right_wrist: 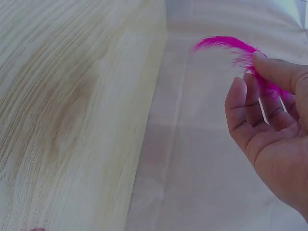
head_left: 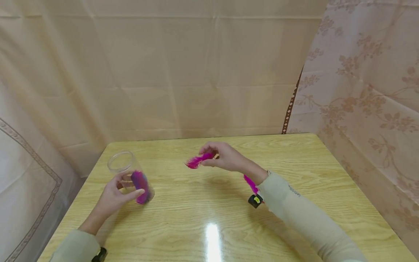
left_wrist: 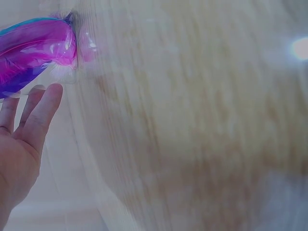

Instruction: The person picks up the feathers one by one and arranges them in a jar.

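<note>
My left hand (head_left: 112,196) holds a clear plastic jar (head_left: 122,162) at the table's left side, thumb on the near face and fingers round the far left. Inside the jar, magenta, purple and blue feathers (left_wrist: 38,45) lie against the wall near its base, and its round mouth faces up. Over the middle of the table, my right hand (head_left: 224,156) pinches a magenta feather (head_left: 198,160) between thumb and fingertips. Its wispy end points left toward the jar in the head view. Another magenta feather (head_left: 250,183) shows below the right wrist, partly hidden by the sleeve and wrist camera.
The wood-grain table (head_left: 183,218) has a bright light reflection near its front. Beige cloth (head_left: 196,72) hangs behind it, and a flower-patterned cloth (head_left: 370,91) hangs along the right. A black wrist camera (head_left: 255,200) sits under the right wrist.
</note>
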### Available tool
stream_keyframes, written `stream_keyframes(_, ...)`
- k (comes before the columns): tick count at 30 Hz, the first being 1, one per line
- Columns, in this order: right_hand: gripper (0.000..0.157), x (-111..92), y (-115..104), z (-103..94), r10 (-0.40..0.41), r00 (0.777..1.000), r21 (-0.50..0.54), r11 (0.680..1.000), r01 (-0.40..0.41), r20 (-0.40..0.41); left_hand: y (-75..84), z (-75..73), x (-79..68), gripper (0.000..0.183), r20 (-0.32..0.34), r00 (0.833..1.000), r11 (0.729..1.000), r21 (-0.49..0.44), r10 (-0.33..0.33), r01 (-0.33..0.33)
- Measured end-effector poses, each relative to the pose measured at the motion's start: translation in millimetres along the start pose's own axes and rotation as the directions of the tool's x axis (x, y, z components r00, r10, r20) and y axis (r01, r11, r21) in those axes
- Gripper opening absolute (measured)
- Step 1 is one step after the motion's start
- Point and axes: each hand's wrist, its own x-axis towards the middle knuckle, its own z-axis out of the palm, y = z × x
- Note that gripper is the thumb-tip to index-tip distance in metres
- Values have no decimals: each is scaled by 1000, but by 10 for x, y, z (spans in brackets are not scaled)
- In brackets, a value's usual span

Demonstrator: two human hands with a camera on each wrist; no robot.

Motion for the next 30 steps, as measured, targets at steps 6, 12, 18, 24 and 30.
stream_keyframes(6, 16, 26, -77, -19, -21, 1000, 58, 998, 21, 10, 16, 2, -13, 68, 1, 1000, 1000, -6, -8, 8)
stream_keyframes(12, 12, 55, -149, -15, -28, 999, 81, 996, 27, 17, 22, 5, -28, 69, 3, 1000, 1000, -11, -9, 9)
stream_keyframes(18, 10, 97, -199, 3, -44, 999, 102, 994, 42, 11, 32, 6, -34, 68, 5, 1000, 1000, -7, -7, 7)
stream_keyframes(24, 9, 146, -253, 25, -28, 1000, 119, 993, 27, 14, 49, -9, -30, 69, 16, 1000, 1000, -15, -26, 26)
stream_keyframes(30, 12, 186, -299, 61, -19, 1000, 150, 989, 16, 18, 45, -12, -28, 68, 16, 1000, 1000, -25, -17, 17)
